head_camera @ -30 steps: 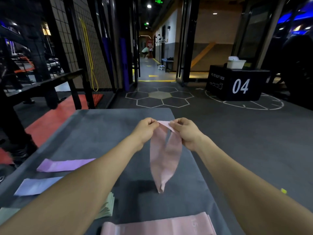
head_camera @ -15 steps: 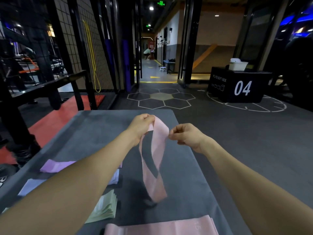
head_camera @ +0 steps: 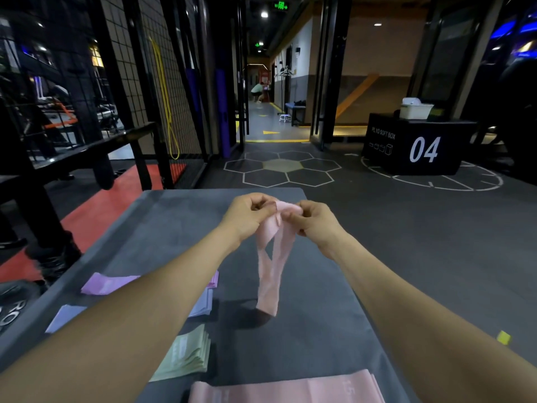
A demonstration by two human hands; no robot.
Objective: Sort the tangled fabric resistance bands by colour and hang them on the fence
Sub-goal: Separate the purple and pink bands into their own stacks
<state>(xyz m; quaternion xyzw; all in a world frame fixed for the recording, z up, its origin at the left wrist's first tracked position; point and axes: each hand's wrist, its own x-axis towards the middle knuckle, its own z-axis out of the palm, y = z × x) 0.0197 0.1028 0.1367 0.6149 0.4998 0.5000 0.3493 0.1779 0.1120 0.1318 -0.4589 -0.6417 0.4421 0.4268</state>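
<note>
My left hand [head_camera: 247, 215] and right hand [head_camera: 312, 221] pinch the top of a pink resistance band [head_camera: 271, 257], which hangs twisted over the grey desk [head_camera: 174, 228]; my fingers hide its upper edge. My left forearm covers parts of the purple band [head_camera: 109, 283], blue band [head_camera: 65, 317] and green stack [head_camera: 189, 356]. The pink stack [head_camera: 284, 388] is cut off below.

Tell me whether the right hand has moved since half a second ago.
Yes. The right hand has moved left toward the left hand, closing the gap above the grey mat; both pinch the pink band.
</note>
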